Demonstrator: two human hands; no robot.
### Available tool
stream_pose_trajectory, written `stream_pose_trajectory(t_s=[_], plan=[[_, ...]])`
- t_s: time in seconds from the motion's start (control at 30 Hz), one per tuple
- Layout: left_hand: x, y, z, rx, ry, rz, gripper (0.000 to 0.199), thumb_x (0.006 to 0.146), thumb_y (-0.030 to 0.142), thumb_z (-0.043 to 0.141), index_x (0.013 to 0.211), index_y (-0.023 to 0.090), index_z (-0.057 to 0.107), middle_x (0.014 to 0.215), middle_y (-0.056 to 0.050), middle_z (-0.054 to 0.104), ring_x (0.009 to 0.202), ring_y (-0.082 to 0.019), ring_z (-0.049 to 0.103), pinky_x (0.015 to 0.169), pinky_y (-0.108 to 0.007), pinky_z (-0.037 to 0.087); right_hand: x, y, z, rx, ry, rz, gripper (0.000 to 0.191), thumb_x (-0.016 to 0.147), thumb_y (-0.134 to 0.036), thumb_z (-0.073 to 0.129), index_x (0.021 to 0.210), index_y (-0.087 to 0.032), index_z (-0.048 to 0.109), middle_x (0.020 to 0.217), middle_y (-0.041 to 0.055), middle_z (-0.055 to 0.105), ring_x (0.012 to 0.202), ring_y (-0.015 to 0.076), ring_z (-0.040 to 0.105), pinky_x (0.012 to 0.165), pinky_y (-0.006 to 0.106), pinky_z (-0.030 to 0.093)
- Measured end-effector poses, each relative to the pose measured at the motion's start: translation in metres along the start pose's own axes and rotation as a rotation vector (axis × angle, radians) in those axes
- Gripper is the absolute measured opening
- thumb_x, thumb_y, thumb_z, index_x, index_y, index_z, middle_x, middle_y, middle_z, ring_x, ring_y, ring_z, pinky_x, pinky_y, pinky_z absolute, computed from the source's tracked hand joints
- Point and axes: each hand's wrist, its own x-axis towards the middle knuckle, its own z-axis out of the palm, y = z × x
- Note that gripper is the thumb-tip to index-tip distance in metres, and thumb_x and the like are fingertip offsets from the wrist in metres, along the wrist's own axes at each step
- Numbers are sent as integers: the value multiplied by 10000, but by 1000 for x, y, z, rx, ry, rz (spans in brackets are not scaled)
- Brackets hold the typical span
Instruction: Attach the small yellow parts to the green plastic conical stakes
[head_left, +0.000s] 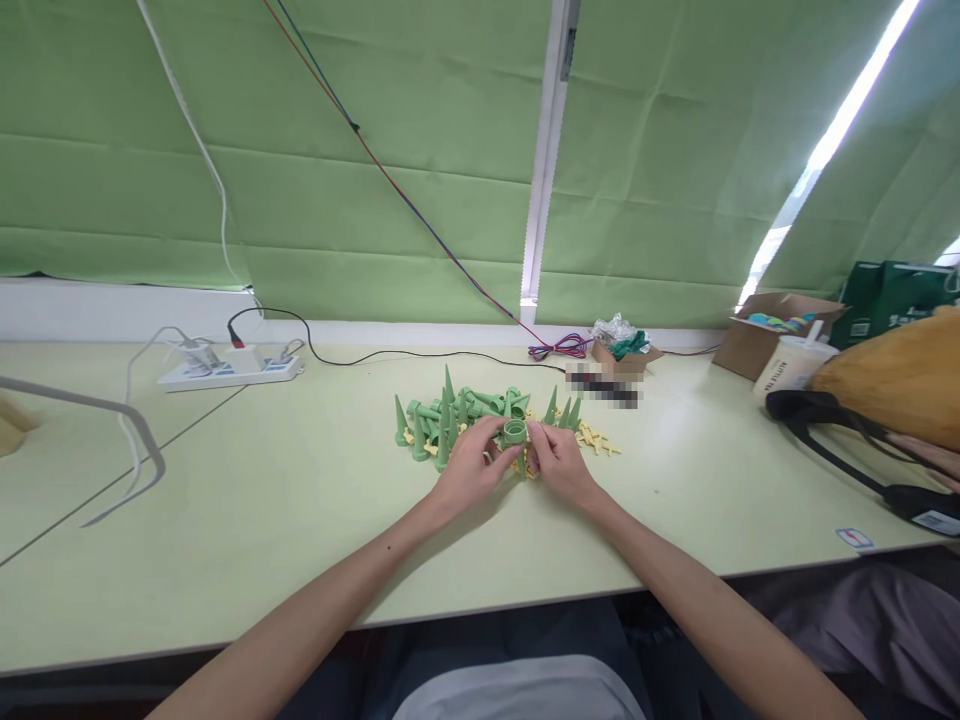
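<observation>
My left hand (474,463) grips a green cone-shaped piece (515,431) between thumb and fingers, its round hollow base turned up and its point downward. Close against the right side of that base, my right hand (559,462) has its fingers pinched together; whatever they hold is too small to make out. Behind and left of the hands lies a pile of green cones (469,400), several upright and others on their sides. More green spikes (564,413) stand beyond my right hand, with small yellow pieces (596,438) scattered beside them.
A white power strip (231,372) lies at the back left, its black cable (390,353) running along the table (262,530). At the right are a cardboard box (739,342), a drink cup (791,368), a black strap (840,465) and a yellow bag (900,375).
</observation>
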Motion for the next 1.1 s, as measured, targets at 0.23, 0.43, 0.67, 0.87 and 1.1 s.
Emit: stream_pose_trajectory(t_s=[0.23,0.43,0.67,0.87,1.1], plan=[[0,5,-1,-49,55,-73,282,886,423,530,1024,181,578,980,-66,635,596,-112,544,514,-224,440,1,2,1,56,55,25,464,1000,-476,340,635,-214,454,512,-17,507,461,125,470,507,258,397],[3,5,-5,-249,-20,-250,528,915,600,385,678,160,556,527,3,521,439,-125,509,437,-239,411,0,0,-1,60,29,1,437,1004,-457,344,653,-215,441,525,-22,504,470,123,459,513,257,385],[5,3,-5,-491,-184,-405,670,867,691,392,607,120,626,589,-82,606,441,-153,562,386,-259,420,-1,1,-2,0,-94,-31,445,1006,-462,338,654,-212,444,551,-15,537,495,122,480,548,257,390],[4,11,-6,-552,-256,-412,603,861,669,446,700,118,631,508,-55,584,422,-144,543,386,-246,417,-1,2,-1,33,-88,-21,410,1003,-467,340,678,-225,402,524,-29,517,474,126,484,522,253,382],[3,10,-8,-537,-216,-338,497,855,643,494,742,158,503,525,-15,586,434,-134,544,398,-239,424,-1,1,-2,37,-93,-20,365,1004,-463,331,732,-229,399,521,-38,513,468,129,484,516,250,384]])
